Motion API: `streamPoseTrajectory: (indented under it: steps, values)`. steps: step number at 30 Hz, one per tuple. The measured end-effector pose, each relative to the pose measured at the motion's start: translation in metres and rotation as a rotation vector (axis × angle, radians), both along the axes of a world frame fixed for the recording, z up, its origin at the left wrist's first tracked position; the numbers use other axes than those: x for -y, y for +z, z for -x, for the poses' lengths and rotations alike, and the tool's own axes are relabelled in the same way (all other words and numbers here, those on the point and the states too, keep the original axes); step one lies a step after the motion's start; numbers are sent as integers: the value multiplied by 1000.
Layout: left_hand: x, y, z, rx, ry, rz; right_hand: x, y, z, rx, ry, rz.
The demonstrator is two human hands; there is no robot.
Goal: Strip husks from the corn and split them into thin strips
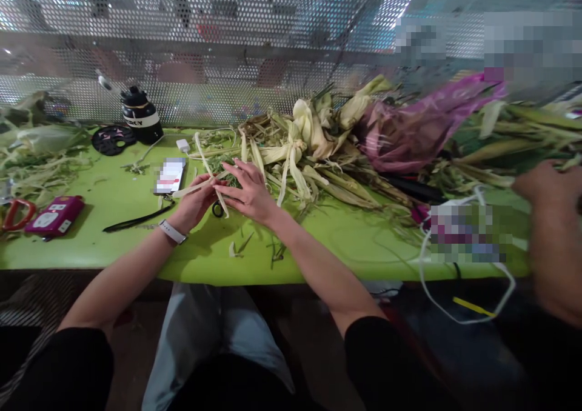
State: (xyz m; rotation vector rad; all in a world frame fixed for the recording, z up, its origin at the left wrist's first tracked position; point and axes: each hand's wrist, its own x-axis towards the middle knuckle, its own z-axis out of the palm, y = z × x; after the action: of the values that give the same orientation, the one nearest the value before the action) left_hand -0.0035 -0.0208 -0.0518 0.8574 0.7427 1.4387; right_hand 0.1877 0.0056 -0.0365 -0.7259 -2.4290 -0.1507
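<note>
My left hand [196, 202] and my right hand [248, 191] meet over the green table [136, 247]. The left hand's fingers are closed in a pinch on a pale strip of corn husk [205, 170] that runs up and left from the hands. The right hand lies beside it with its fingers spread, touching the same strips at its fingertips. A small dark ring, perhaps a scissors handle [217, 210], shows just under the hands. A heap of corn husks and leaves [309, 150] lies right behind my hands.
A phone [170, 175], a white charger [182, 145], a black bottle [142, 117], a dark round lid [113, 139], a pink case [55, 215] and red scissors [16, 212] lie at left. A purple bag [418, 129] tops the heap. Another person's arm [552, 229] reaches in at right.
</note>
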Motion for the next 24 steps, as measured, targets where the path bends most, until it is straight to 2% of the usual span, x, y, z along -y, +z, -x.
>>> streamPoseTrajectory:
  steps: [3,5,9,12,14,15,16,17,19,20,21,22,24]
  values:
    - [1,1,1,-94,1,-11,-2,2,-4,-33,9,-5]
    - [1,2,3,-204,-9,-31,-3,7,-9,-92,-35,-3]
    - [1,4,7,-436,-121,-43,-7,13,-17,-156,-114,50]
    - [-1,6,12,-491,-241,-54,-13,12,-19,-106,-5,223]
    - [-3,10,16,-540,-254,-83,-16,11,-20,-130,56,381]
    - [-3,12,18,-579,-190,-123,-17,11,-20,-171,46,447]
    - [-2,15,20,-629,-67,-190,-17,11,-21,-233,3,492]
    - [-1,18,22,-682,105,-281,-17,11,-21,-310,-66,519]
    - [3,22,23,-817,555,-522,-15,12,-20,-467,-220,554]
    - [6,23,22,-882,696,-629,-13,13,-18,-523,-275,572]
    - [9,24,21,-939,727,-706,-12,12,-17,-558,-311,591]
    - [12,23,17,-996,660,-777,-10,12,-14,-567,-331,608]
    - [19,21,9,-1144,419,-905,-8,10,-9,-532,-358,610]
